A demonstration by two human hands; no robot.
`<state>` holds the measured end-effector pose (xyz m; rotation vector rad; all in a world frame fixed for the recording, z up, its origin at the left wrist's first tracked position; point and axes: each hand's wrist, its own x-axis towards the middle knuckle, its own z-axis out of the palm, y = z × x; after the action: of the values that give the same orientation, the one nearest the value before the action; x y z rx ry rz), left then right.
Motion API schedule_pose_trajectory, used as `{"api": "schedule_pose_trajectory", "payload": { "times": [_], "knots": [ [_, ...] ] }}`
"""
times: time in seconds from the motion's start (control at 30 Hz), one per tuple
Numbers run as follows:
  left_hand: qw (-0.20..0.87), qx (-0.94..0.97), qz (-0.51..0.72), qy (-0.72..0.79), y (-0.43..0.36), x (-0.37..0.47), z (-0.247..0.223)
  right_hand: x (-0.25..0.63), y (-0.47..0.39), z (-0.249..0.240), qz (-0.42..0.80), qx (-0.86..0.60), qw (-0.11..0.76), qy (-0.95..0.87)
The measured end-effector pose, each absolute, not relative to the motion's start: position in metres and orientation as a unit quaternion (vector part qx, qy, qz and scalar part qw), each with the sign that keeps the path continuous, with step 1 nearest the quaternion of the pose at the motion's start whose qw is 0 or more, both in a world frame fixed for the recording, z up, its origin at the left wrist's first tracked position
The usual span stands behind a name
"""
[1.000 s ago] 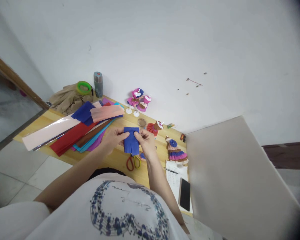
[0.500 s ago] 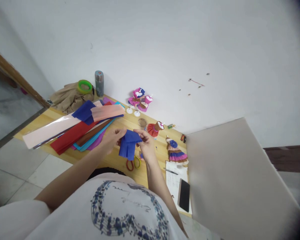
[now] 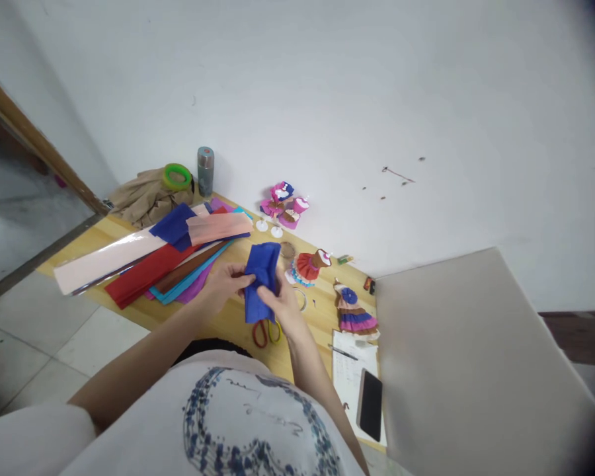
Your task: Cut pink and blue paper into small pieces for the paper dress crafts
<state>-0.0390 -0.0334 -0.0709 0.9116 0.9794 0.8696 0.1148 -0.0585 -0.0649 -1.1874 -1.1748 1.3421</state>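
A piece of blue crepe paper (image 3: 260, 297) is held upright over the table, spread between both hands. My left hand (image 3: 228, 285) pinches its left edge with the thumb in front. On the other side my right hand (image 3: 283, 301) grips the right edge, thumb across the front and fingers behind. Below the paper lie scissors (image 3: 260, 334) with one red and one yellow handle loop; their blades are hidden. Close beyond my right hand stands a small dress form (image 3: 308, 266) in a red pleated skirt with a blue and white trim.
Folded crepe paper strips (image 3: 143, 274) in several colours cover the table's left side. Behind them are a green tape roll (image 3: 177, 176), brown cloth (image 3: 146, 198) and a flask (image 3: 205, 172). To the right lie a layered paper dress (image 3: 356, 314), a pen (image 3: 343, 352) and a phone (image 3: 369, 404), beside a grey partition (image 3: 456, 357).
The blue paper has been opened from a folded, slanting shape to a taller upright piece. My right thumb has moved onto its front. The view has shifted slightly.
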Motion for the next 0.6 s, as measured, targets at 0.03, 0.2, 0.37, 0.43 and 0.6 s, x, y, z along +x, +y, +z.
{"api": "schedule_pose_trajectory", "payload": {
  "times": [0.03, 0.2, 0.37, 0.43, 0.6],
  "knots": [
    [0.688, 0.411, 0.393, 0.45, -0.032, -0.039, -0.071, 0.115, -0.059, -0.066, 0.518, -0.509, 0.477, -0.495],
    [0.674, 0.399, 0.394, 0.482, -0.028, -0.039, -0.066, 0.124, -0.055, -0.073, 0.469, -0.576, 0.517, -0.425],
    [0.695, 0.398, 0.368, 0.473, -0.026, -0.037, -0.066, 0.128, -0.052, -0.073, 0.534, -0.541, 0.51, -0.401],
    [0.702, 0.401, 0.358, 0.467, -0.026, -0.034, -0.073, 0.127, -0.05, -0.078, 0.536, -0.553, 0.505, -0.39],
    [0.701, 0.389, 0.315, 0.507, -0.022, -0.039, -0.113, 0.134, -0.048, -0.106, 0.536, -0.595, 0.507, -0.319]
  ]
}}
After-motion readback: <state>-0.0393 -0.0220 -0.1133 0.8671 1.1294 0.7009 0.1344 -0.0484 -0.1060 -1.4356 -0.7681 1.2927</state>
